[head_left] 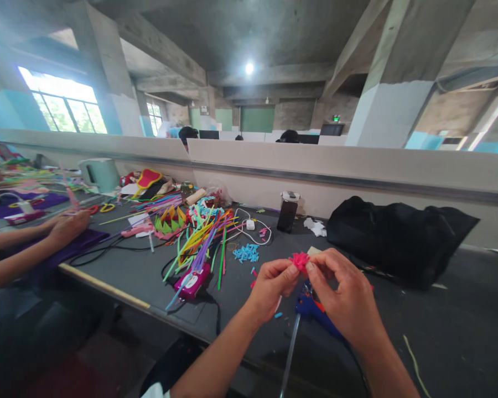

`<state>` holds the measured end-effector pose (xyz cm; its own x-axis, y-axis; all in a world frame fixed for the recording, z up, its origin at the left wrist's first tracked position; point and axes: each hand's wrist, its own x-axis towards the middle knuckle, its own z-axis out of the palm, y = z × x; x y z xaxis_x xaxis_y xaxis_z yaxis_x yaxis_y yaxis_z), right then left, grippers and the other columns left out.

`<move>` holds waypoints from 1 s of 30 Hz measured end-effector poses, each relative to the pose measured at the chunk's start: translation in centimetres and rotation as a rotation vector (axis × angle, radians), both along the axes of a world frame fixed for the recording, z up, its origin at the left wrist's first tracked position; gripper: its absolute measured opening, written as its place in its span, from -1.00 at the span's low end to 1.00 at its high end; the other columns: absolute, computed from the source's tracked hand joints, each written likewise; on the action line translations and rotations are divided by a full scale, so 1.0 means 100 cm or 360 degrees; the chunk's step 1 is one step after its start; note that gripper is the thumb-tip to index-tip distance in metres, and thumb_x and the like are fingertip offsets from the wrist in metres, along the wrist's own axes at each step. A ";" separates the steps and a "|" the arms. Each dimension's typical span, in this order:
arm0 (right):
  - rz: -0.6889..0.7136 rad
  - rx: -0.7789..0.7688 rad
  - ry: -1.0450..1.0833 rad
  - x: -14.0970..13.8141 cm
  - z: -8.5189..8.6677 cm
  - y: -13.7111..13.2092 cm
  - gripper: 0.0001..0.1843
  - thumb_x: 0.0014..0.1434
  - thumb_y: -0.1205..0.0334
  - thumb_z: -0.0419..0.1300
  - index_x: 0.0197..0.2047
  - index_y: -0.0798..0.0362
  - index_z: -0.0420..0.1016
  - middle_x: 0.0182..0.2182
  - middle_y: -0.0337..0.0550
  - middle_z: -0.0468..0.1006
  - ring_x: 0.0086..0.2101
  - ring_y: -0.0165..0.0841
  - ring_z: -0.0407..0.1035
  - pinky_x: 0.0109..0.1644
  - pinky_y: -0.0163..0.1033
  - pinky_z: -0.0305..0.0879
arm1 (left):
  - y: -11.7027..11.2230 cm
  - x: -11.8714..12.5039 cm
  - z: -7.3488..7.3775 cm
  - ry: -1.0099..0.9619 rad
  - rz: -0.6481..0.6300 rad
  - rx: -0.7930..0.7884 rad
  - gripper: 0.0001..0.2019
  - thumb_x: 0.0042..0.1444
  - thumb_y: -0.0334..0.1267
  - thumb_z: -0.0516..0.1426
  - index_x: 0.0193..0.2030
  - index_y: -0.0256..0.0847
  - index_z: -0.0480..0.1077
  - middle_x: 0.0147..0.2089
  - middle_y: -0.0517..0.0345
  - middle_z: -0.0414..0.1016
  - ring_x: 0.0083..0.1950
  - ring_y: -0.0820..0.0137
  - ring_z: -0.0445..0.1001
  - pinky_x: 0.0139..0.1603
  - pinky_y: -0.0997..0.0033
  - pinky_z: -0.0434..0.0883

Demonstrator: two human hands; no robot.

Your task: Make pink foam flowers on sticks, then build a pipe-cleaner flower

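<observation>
Between the fingertips of both hands is a small bright pink flower-like piece (300, 261) with many short petals. My left hand (273, 284) pinches it from the left, thumb and forefinger closed. On the other side my right hand (343, 290) grips it with its thumb and fingers. A blue hot glue gun (315, 314) lies on the table below my hands, partly covered by the right one, with a clear glue stick (290, 356) pointing toward me. Short blue pieces (246, 253) are heaped to the left, and a few red bits lie beside my left hand.
Coloured pipe cleaners (207, 243) spread over a magenta power strip (192, 281) at left. A phone (288, 216) leans upright at the back. A black bag (392, 237) stands at right. Another person's hands (68, 228) work at far left, and a low partition (336, 166) runs behind.
</observation>
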<state>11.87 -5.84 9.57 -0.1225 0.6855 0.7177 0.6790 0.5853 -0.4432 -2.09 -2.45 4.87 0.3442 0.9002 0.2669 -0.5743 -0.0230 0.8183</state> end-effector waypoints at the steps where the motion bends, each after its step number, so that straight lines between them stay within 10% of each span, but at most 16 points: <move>1: 0.0011 -0.0020 0.0019 0.000 0.000 0.000 -0.79 0.29 0.20 0.09 -0.39 0.02 0.38 -0.45 -0.23 0.43 -0.41 -0.36 0.33 -0.31 -0.25 0.22 | 0.001 0.000 0.000 -0.0025 -0.0023 -0.0016 -0.64 -0.01 -0.02 0.32 -0.45 -0.33 0.42 -0.63 0.39 0.00 -0.59 0.64 -0.10 -0.57 0.50 -0.15; 15: 0.0061 0.0258 0.0033 -0.010 -0.006 0.008 -0.93 0.25 0.26 0.19 -0.22 0.00 0.52 -0.31 -0.17 0.51 -0.28 -0.33 0.41 -0.19 -0.22 0.36 | 0.001 0.001 0.000 -0.0392 -0.0241 -0.0249 -0.72 0.12 -0.12 0.25 -0.35 -0.27 0.30 -0.60 0.45 -0.12 -0.63 0.65 -0.22 -0.63 0.59 -0.18; 30: -0.0084 0.0272 -0.0047 -0.008 -0.008 0.009 -0.89 0.26 0.27 0.13 -0.33 0.02 0.39 -0.39 -0.20 0.45 -0.33 -0.32 0.33 -0.21 -0.17 0.23 | -0.001 0.004 0.000 0.0088 0.0156 0.0047 -0.62 0.10 0.00 0.24 -0.47 -0.30 0.31 -0.60 0.38 0.01 -0.57 0.61 -0.08 -0.57 0.51 -0.09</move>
<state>11.08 -4.96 8.76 -0.1123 0.5597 0.8210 0.7221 0.6136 -0.3195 -1.69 -2.59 4.90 0.2700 0.9222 0.2767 -0.5222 -0.1012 0.8468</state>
